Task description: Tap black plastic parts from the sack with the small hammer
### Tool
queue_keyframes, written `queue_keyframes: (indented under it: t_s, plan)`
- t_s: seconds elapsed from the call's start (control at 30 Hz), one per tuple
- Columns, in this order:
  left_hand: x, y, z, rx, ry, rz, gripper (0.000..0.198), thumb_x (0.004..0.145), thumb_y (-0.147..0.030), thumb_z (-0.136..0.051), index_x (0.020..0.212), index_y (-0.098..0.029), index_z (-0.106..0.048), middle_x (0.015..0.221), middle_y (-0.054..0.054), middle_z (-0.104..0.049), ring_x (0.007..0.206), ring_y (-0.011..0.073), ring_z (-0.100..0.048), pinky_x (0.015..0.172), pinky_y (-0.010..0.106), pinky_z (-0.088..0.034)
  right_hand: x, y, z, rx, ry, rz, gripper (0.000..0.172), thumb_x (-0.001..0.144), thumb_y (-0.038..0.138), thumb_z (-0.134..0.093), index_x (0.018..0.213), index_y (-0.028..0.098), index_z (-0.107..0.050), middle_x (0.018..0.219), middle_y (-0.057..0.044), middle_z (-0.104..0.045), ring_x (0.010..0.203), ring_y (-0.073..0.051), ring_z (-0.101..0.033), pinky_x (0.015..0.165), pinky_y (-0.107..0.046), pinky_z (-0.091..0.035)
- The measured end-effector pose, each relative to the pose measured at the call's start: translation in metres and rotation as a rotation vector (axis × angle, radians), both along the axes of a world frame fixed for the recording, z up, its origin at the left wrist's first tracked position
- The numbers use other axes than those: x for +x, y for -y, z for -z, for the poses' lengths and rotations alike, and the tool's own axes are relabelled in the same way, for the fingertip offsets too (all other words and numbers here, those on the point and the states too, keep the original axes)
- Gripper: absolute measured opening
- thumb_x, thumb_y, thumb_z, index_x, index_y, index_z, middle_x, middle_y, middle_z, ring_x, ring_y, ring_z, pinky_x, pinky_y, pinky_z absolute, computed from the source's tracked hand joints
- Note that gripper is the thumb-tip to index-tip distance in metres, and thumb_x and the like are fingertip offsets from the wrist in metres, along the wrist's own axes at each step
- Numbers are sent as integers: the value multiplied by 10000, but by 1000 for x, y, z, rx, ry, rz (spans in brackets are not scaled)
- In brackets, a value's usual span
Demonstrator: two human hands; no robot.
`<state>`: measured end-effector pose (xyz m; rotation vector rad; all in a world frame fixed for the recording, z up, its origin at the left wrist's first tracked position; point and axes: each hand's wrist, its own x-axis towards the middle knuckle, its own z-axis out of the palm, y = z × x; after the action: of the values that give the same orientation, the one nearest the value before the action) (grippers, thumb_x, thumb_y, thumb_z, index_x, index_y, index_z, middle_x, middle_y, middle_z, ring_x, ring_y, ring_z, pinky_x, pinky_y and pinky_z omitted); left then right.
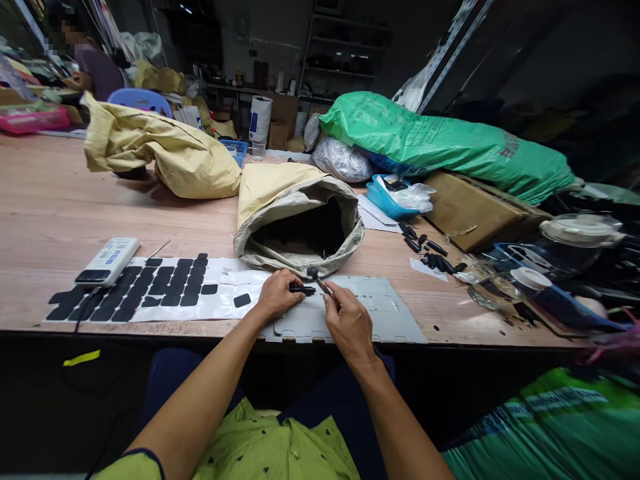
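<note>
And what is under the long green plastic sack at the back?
Below the long green plastic sack show a brown cardboard box, some blue plastic and a crumpled clear plastic bag. Whatever lies farther beneath is covered, so I cannot tell.

Green sack (450,143) by a cardboard box (473,212), blue basin (386,204) alongside, blue chair (141,98) farther back.

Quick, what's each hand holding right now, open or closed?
Left hand: closed on a small black piece.
Right hand: closed around a round-headed tool.
</note>
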<state>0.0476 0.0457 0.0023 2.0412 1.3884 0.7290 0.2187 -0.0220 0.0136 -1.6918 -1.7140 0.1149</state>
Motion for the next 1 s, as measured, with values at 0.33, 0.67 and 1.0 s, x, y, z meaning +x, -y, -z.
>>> queue_keyframes:
  t_s: [0.33,0.67,1.0]
  plan:
    - [0,1,1,29,-28,-7,186,737,-268,-712,909,-201,-716,863,15,-622,867,201,-558,773,315,-442,14,-53,21,-62,257,171,317,904,182,-520,1180,221,-671,996,-59,-659,905,-192,-545,763,-287,-373]
    - [-1,3,-2,12,-10,17,148,756,-225,-707,901,-201,-692,912,18,-635,907,208,-555,795,324,-434,8,-48,25,-63,369,201,333,890,180,-537,1201,231,-645,956,-58,-630,853,-192,-509,696,-295,-321]
    - [-8,36,-18,-66,231,137,162,760,-253,-722,901,-186,-678,869,13,-628,828,175,-552,754,289,-432,8,-48,27,-56,392,206,355,888,183,-526,1222,231,-636,957,-65,-631,867,-200,-514,701,-289,-326]
